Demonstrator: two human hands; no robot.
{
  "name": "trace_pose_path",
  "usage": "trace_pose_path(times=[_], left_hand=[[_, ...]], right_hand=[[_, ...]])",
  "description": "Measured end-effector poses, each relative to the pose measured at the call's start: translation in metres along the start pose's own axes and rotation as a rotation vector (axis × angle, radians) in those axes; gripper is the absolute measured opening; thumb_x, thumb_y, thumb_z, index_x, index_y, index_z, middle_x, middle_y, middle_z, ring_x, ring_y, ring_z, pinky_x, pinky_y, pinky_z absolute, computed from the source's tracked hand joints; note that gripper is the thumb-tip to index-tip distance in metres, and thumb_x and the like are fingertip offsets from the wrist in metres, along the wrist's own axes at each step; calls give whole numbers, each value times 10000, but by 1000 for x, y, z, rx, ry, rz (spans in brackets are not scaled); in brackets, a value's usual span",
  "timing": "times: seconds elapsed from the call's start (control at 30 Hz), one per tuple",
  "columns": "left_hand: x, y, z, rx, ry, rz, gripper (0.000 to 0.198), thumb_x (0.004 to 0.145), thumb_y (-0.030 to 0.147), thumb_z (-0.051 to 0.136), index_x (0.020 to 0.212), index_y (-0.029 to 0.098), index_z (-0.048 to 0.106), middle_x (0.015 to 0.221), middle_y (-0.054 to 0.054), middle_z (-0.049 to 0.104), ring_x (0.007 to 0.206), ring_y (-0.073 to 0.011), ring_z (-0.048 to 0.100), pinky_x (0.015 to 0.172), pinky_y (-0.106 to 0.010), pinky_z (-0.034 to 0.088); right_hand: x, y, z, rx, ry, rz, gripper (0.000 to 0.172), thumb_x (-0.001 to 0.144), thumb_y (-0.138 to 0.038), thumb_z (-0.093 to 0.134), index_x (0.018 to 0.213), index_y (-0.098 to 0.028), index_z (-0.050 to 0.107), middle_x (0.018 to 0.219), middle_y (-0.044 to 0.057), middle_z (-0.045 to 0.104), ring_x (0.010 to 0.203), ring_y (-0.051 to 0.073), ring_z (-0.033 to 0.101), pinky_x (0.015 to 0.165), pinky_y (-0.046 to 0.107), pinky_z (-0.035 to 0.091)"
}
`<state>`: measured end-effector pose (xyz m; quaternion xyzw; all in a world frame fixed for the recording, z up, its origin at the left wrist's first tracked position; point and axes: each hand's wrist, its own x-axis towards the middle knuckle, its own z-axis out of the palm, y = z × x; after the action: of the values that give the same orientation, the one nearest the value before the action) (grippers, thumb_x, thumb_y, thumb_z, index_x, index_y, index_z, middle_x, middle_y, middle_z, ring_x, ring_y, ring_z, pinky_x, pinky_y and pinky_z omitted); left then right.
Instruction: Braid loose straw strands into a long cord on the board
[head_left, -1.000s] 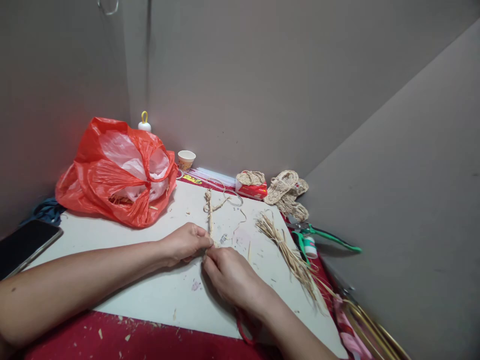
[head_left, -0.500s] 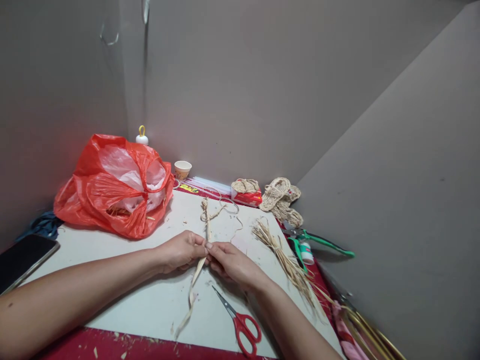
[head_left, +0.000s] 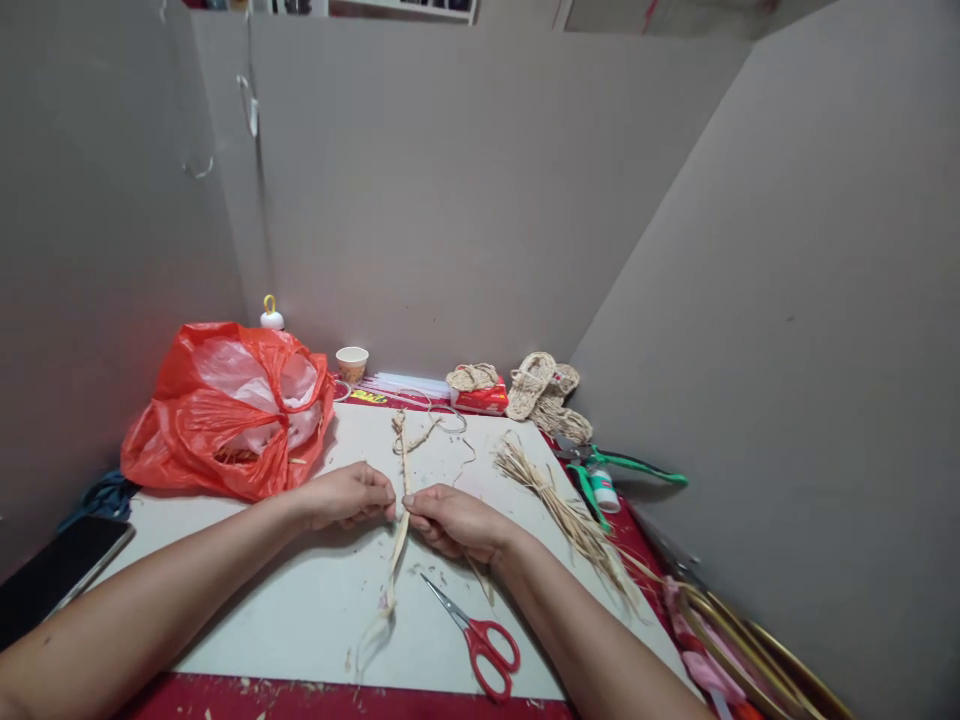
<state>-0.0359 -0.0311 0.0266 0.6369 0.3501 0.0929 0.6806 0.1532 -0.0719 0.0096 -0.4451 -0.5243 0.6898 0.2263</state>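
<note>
A pale twisted straw cord [head_left: 406, 463] runs up the middle of the white board [head_left: 285, 620], knotted and curled at its far end. Its flat loose tail [head_left: 400, 545] trails toward me. My right hand [head_left: 457, 522] pinches the cord between thumb and forefinger. Just left of the cord, my left hand [head_left: 352, 497] is closed with its fingertips together; whatever they hold is too small to make out. Red-handled scissors [head_left: 487, 645] lie below my right hand, blades pointing up and left. To the right rests a bundle of dry straw strands [head_left: 566, 515].
A red plastic bag [head_left: 217, 420] fills the back left, with a phone [head_left: 64, 575] in front. Along the back stand a paper cup [head_left: 352, 364], a red box [head_left: 480, 398] and woven straw sandals [head_left: 534, 385]. Green-handled pliers [head_left: 637, 463] and a small bottle [head_left: 604, 492] lie right.
My left hand has come away from the cord and moved left, while my right hand still pinches it. The camera view has tilted upward, showing more above the wall.
</note>
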Motion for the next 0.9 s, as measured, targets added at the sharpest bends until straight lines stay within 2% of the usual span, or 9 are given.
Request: trace_pose_path(times=[0.17, 0.33, 0.47, 0.57, 0.67, 0.77, 0.83, 0.9], left_hand=[[-12, 16, -10, 201, 43, -95, 324, 670, 486, 577, 648, 167, 524, 462, 76, 332, 383, -54, 220, 371, -194, 160], [-29, 49, -19, 607, 247, -152, 248, 684, 382, 542, 560, 168, 522, 421, 42, 369, 378, -82, 305, 392, -209, 239], [-22, 87, -13, 829, 424, -81, 136, 646, 281, 567, 588, 158, 569, 468, 14, 496, 431, -93, 402, 435, -195, 267], [4, 114, 12, 966, 468, 45, 128, 665, 254, 536, 693, 156, 613, 535, 2, 582, 473, -99, 464, 466, -185, 284], [44, 128, 48, 1114, 394, 180, 152, 683, 221, 502, 671, 145, 634, 560, -23, 616, 483, -108, 492, 483, -197, 305], [90, 131, 81, 1168, 382, 257, 132, 659, 164, 521, 655, 134, 650, 611, -52, 638, 545, -126, 520, 524, -209, 334], [118, 130, 96, 1191, 410, 324, 180, 664, 127, 511, 742, 123, 673, 737, -86, 667, 632, -147, 548, 568, -221, 357], [141, 129, 107, 1206, 382, 396, 236, 677, 101, 492, 816, 118, 683, 827, -97, 673, 708, -158, 565, 615, -226, 379]], right_hand=[[1, 0, 3, -59, 27, -3, 303, 814, -350, 435, 559, -194, 382, 367, -103, 294, 282, 38, 174, 274, 164, 126], [3, 1, 4, -131, 58, -19, 272, 800, -299, 404, 549, -200, 373, 341, -95, 292, 264, 48, 196, 273, 172, 120], [2, 0, 5, -173, 77, -44, 251, 790, -270, 414, 552, -194, 390, 339, -89, 294, 272, 52, 215, 288, 179, 140], [2, -2, 6, -215, 100, -50, 238, 784, -250, 420, 554, -190, 399, 348, -83, 307, 281, 57, 237, 301, 185, 157], [3, -5, 6, -281, 157, -33, 230, 768, -248, 449, 549, -188, 411, 356, -72, 343, 283, 64, 280, 314, 188, 194], [5, -7, 6, -355, 205, -14, 221, 735, -224, 486, 525, -183, 431, 344, -56, 361, 282, 84, 320, 322, 203, 226], [5, -8, 5, -386, 213, -16, 226, 726, -201, 489, 508, -181, 434, 341, -49, 363, 286, 94, 327, 327, 213, 235], [5, -8, 3, -396, 203, -37, 231, 732, -193, 495, 508, -178, 440, 349, -49, 369, 299, 95, 332, 336, 213, 244]])
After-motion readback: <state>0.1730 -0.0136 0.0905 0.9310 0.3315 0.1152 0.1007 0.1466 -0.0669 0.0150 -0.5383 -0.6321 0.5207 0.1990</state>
